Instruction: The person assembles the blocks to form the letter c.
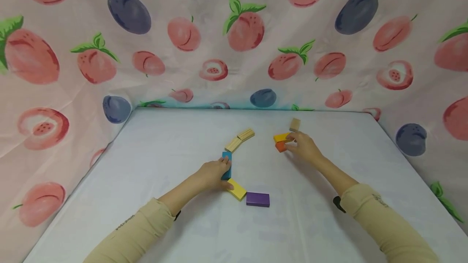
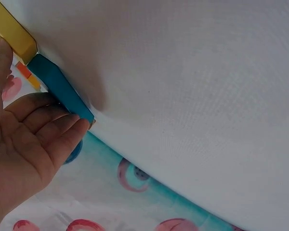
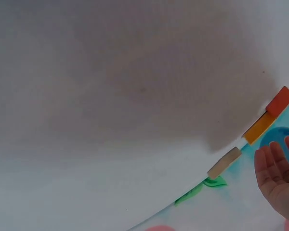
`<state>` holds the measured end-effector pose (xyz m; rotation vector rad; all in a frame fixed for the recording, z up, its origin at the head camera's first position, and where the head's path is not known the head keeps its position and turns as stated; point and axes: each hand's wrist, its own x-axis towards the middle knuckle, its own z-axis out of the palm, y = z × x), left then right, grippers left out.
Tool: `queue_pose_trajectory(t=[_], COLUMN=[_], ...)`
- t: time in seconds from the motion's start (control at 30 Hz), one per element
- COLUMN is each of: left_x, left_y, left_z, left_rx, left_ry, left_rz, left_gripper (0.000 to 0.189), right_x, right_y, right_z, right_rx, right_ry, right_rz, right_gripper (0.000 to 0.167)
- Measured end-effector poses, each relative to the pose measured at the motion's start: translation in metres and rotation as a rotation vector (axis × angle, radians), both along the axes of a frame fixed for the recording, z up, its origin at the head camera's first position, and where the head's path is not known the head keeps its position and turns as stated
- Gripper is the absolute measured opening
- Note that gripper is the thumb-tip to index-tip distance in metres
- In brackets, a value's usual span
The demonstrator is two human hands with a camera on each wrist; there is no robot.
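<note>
My left hand (image 1: 213, 173) lies over a blue block (image 2: 62, 89), its fingers nearly straight along the block's side. Its thumb touches a yellow block (image 1: 237, 190) that meets the blue one at an angle. A purple block (image 1: 257, 199) continues from the yellow block's other end. Farther on, my right hand (image 1: 304, 147) reaches to an amber block (image 1: 280, 137) and a red-orange block (image 1: 280, 147), which sit against each other. Its fingertips are right at these two blocks, and in the right wrist view the fingers (image 3: 278, 156) look extended.
Beyond the blue block, two plain wooden blocks, one smooth (image 1: 233, 144) and one ridged (image 1: 246, 134), extend the curved row. Another wooden block (image 1: 294, 124) lies behind the right hand. A white cloth (image 1: 183, 133) covers the table, and a fruit-print curtain (image 1: 146, 72) borders it.
</note>
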<state>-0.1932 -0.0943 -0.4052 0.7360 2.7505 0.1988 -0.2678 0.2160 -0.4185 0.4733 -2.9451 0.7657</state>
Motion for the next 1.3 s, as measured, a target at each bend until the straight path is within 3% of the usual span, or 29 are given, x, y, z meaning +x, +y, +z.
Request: queue_pose_trajectory(t=[0.33, 0.57, 0.8, 1.2, 1.3], left_x=[0.002, 0.002, 0.001, 0.004, 0.003], left_y=[0.000, 0.000, 0.002, 0.002, 0.001], left_z=[0.002, 0.001, 0.000, 0.002, 0.002], left_rx=[-0.009, -0.015, -0.021, -0.006, -0.016], left_ry=[0.001, 0.004, 0.010, 0.002, 0.010], left_rz=[0.002, 0.008, 0.010, 0.009, 0.006], left_gripper=[0.079, 0.078, 0.079, 0.079, 0.080], right_x=[-0.021, -0.035, -0.047, -0.063, -0.079], right_y=[0.005, 0.013, 0.020, 0.022, 0.032], right_z=[-0.002, 0.003, 0.000, -0.004, -0.014], right_rx=[-0.021, -0.053, -0.052, -0.040, -0.041], right_ry=[0.061, 0.022, 0.018, -0.171, -0.231], right_rz=[-0.074, -0.142, -0.187, -0.304, -0.320], right_gripper=[0.033, 0.050, 0.055, 0.068, 0.076])
